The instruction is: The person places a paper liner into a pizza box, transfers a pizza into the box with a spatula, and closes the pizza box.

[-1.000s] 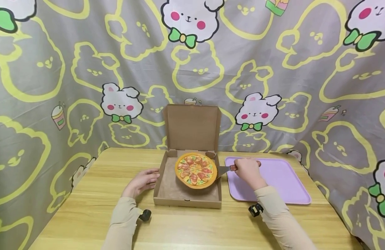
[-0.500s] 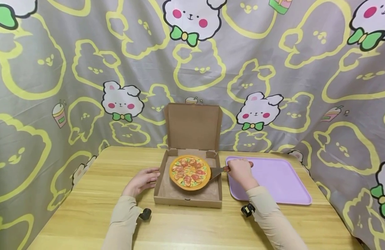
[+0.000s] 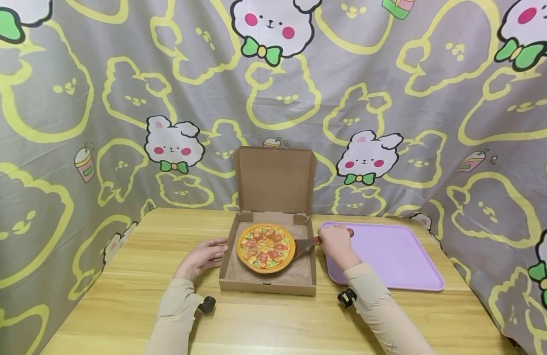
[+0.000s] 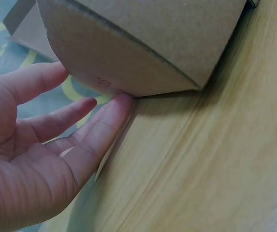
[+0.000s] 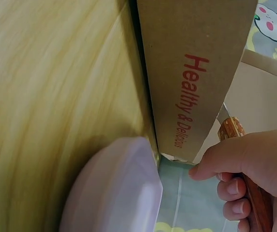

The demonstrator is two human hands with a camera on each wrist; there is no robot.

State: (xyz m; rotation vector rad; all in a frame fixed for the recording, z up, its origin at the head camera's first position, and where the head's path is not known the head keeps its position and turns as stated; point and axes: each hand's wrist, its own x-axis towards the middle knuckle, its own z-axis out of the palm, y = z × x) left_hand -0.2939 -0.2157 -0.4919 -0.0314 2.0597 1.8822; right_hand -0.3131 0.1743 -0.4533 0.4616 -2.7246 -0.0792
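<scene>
A round toy-like pizza [image 3: 265, 248] with an orange crust is inside the open cardboard pizza box [image 3: 266, 286]. Its right edge lies over the metal blade of a pizza server [image 3: 303, 246]; how far the blade reaches underneath is hidden. My right hand [image 3: 337, 245] grips the server's brown wooden handle [image 5: 260, 203], just past the box's right wall. In the left wrist view, my left hand [image 4: 41, 150] has its fingers extended, with fingertips at the box's left side wall [image 4: 99, 53], touching or nearly touching it.
The box lid [image 3: 274, 181] stands raised at the back. To the right, a lilac tray [image 3: 391, 256] lies on the wooden table [image 3: 273, 325], beneath my right hand. A patterned curtain [image 3: 282, 108] hangs behind and at both sides.
My right hand has moved left with the pizza server. The pizza has shifted left and lower, further into the box. My left hand keeps its place.
</scene>
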